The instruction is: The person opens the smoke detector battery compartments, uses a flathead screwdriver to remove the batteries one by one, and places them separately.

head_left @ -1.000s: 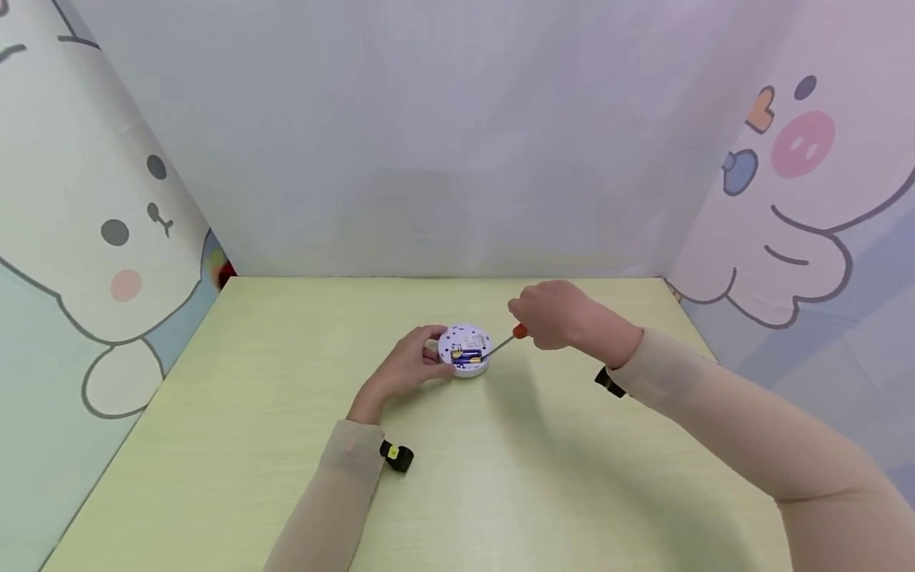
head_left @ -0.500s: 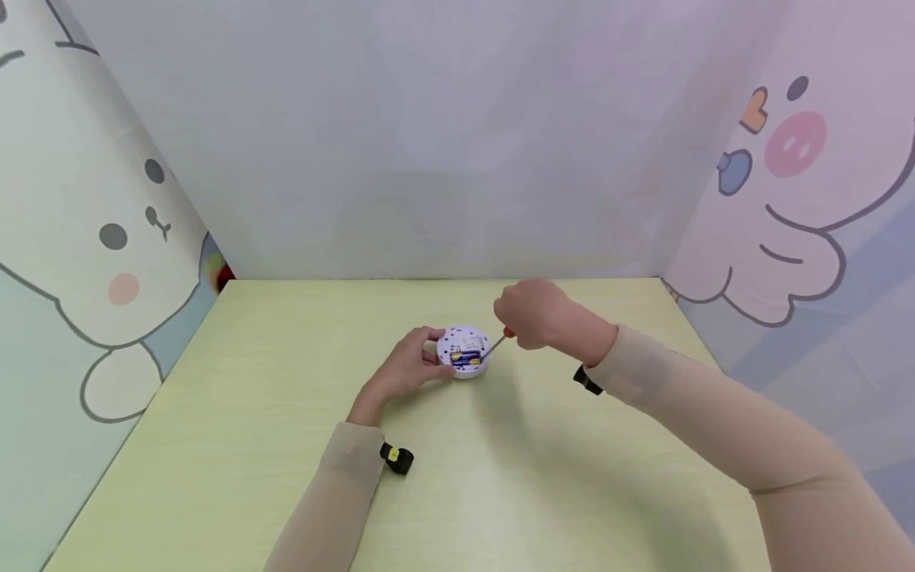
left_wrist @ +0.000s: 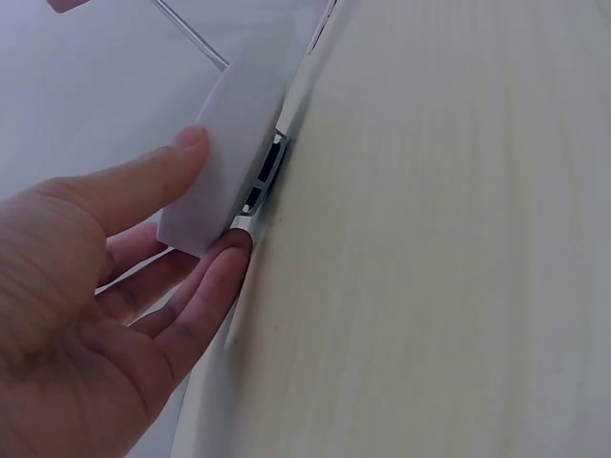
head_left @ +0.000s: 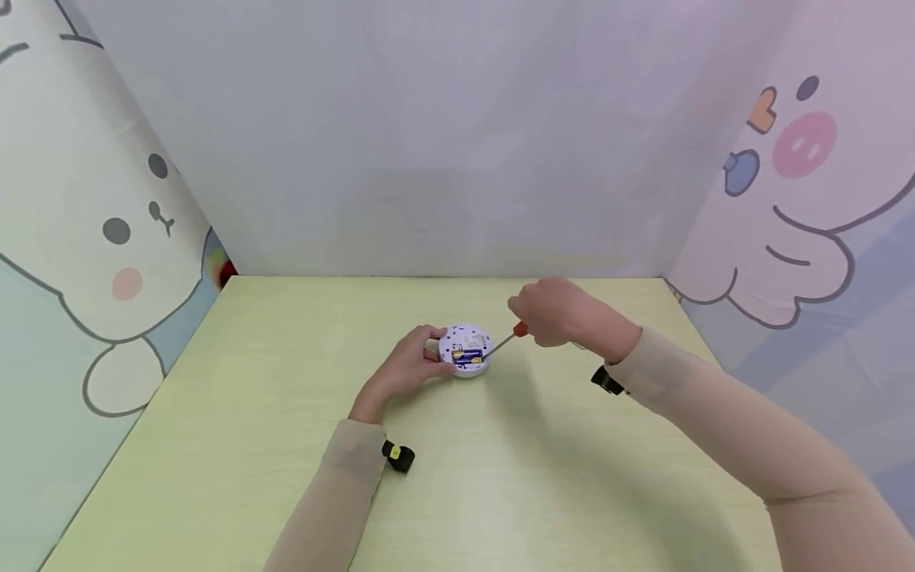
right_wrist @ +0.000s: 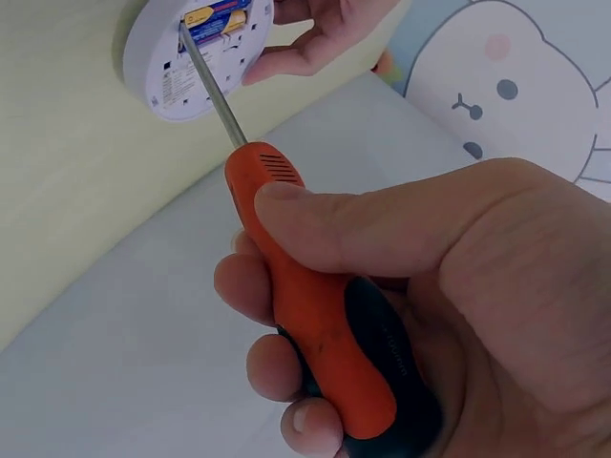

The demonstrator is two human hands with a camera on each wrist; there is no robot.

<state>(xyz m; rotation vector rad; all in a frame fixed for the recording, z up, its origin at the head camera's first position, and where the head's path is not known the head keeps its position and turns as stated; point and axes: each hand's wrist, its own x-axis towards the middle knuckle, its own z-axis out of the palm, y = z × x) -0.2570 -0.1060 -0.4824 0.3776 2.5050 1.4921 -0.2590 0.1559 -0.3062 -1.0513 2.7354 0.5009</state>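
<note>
A round white battery-powered device [head_left: 465, 338] sits tilted on the table, its open battery compartment facing up. Batteries [head_left: 468, 357] with blue and yellow wrappers lie inside. My left hand [head_left: 407, 361] grips the device's left edge, thumb at the near side and fingers around the far side; the left wrist view shows the thumb on its rim. In my right hand [head_left: 554, 311] is a screwdriver [right_wrist: 315, 315] with an orange and black handle, fingers wrapped round it. Its metal shaft [right_wrist: 215, 91] points down-left, and the tip meets the compartment at the end of a battery.
The pale yellow table [head_left: 250, 477] spreads around both hands. A plain light curtain [head_left: 443, 143] stands behind it, with cartoon-printed cloth [head_left: 793, 222] at each side. Small black wrist cameras [head_left: 398, 457] are strapped to both sleeves.
My right hand with the screwdriver shifts left half a second ago, then back right to about where it was. The left hand keeps hold of the device, nearly still.
</note>
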